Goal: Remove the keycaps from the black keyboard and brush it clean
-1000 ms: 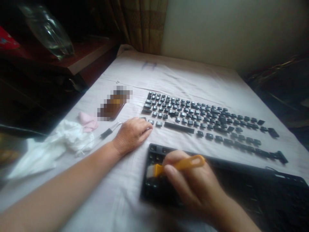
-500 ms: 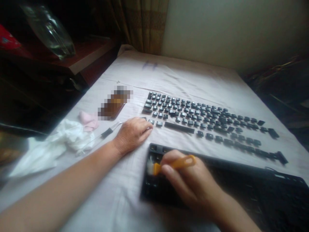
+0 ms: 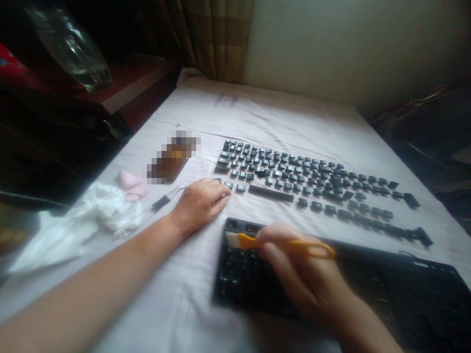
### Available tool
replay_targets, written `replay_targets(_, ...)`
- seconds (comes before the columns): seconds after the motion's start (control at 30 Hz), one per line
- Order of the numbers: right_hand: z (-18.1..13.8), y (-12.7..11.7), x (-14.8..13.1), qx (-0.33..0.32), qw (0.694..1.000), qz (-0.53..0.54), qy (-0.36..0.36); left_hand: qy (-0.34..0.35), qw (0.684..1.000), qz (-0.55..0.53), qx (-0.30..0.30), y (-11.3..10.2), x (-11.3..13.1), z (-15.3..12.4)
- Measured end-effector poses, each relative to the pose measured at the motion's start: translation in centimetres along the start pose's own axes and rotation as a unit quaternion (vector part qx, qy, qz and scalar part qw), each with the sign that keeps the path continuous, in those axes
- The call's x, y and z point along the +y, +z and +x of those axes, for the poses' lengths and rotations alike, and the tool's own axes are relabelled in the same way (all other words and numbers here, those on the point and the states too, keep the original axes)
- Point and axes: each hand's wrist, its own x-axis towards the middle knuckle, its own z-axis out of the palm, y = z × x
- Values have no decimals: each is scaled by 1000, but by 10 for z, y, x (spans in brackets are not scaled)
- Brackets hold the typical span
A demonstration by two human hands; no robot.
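Note:
In my right hand (image 3: 294, 264) is a small brush with an orange handle (image 3: 287, 245) and pale bristles (image 3: 232, 240), pinched between thumb and fingers. Its bristles meet the upper left part of a black keyboard base (image 3: 253, 301) whose keycaps are off. My wrist and fingers cover part of that base. My left hand (image 3: 202, 203) rests palm down on the sheet, fingers lying loosely, holding nothing that shows. Its fingertips are beside the bottom left of several rows of loose black keycaps (image 3: 275, 166). A long spacebar keycap (image 3: 271, 193) lies just right of them.
Left of the keycaps are a pixelated brown object (image 3: 171, 162), a thin tool with a black grip (image 3: 161, 202), a pink cloth (image 3: 132, 185) and crumpled white cloth (image 3: 106, 206). A wooden desk (image 3: 125, 93) holding a clear bottle (image 3: 75, 54) borders the bed.
The brush has moved up the keyboard base, and its handle has swung flatter, pointing right. My right hand has shifted slightly right. My left hand stays in place on the sheet.

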Motion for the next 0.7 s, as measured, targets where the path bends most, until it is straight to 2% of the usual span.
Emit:
replay_targets(0.13, 4, 1, -1, -82, 996, 23, -30, -1, 1000, 2, -4, 0, 0, -1)
replay_targets(0.23, 3, -2, -1, -110, 993, 25, -26, -3, 1000, 3, -6, 0, 0, -1)
replay_targets(0.53, -5, -9, -7, -114, 993, -25, 7, -5, 1000, 3, -12, -2, 1, 0)
replay_targets(0.7, -9, -10, -11, -95, 995, 29, 25, -5, 1000, 1, -9, -2, 0, 1)
